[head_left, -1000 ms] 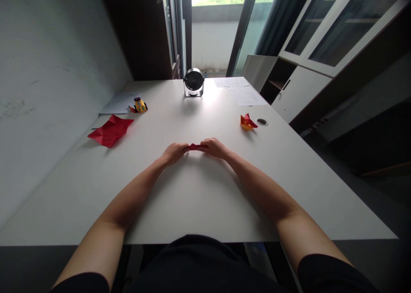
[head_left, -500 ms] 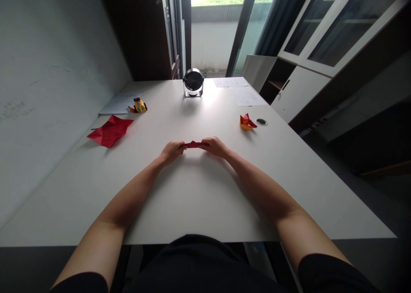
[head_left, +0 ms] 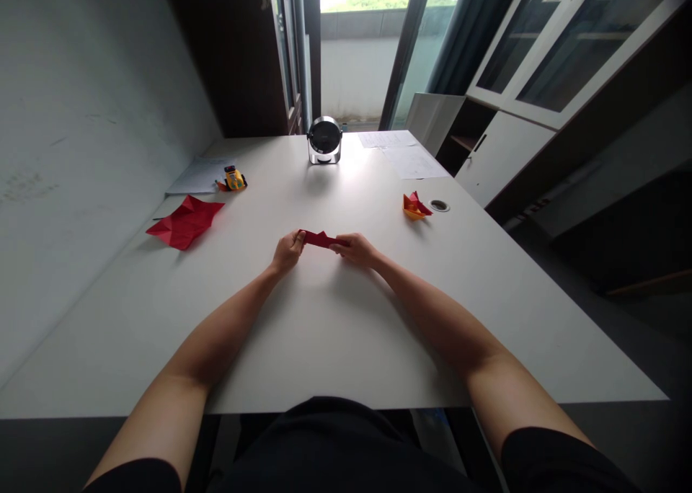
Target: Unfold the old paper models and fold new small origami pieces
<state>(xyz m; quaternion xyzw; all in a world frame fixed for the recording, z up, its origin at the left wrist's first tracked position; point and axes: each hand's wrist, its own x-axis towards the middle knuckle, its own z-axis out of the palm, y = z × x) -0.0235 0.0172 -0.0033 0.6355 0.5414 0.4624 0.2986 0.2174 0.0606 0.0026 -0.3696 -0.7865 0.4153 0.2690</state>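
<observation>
Between my two hands a narrow folded red paper [head_left: 318, 239] is stretched out just above the white table, a small peak sticking up along its top edge. My left hand [head_left: 288, 251] pinches its left end, thumb toward me. At the other end, my right hand [head_left: 357, 249] grips the paper between thumb and fingers. The strip slants slightly down toward the right. A creased red paper sheet [head_left: 187, 223] lies on the left of the table. To the right rest small folded paper boats [head_left: 415, 207], one orange and one red, close together.
A yellow toy vehicle [head_left: 234, 179] stands at the back left beside white papers [head_left: 197, 176]. A round black device on a metal stand [head_left: 324, 140] is at the far middle. More printed sheets [head_left: 414, 160] and a round cable hole [head_left: 439, 205] are on the right.
The left end of the folded red paper has risen, and my left hand has shifted a little left and turned. More of the paper shows between my hands.
</observation>
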